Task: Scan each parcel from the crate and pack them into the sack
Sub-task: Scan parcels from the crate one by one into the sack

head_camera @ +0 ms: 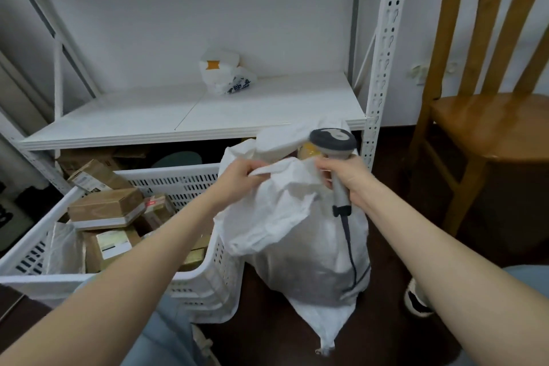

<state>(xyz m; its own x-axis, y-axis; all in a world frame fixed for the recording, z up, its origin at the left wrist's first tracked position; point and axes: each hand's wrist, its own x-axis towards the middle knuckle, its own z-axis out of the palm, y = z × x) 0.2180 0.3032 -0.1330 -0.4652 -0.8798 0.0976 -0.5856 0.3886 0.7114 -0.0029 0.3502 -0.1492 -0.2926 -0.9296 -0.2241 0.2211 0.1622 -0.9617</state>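
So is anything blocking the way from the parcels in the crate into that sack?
Partly. The left hand bunches the sack rim, and a white parcel sits in its mouth. The crate stands touching it.

There is just one camera, worn on the person's head. It looks forward and down, close over both arms, at the sack (297,232), the crate (193,184) and the shelf (193,116) behind.

White metal shelf (193,116) holding plastic bag (225,74); wooden chair (487,116) right.
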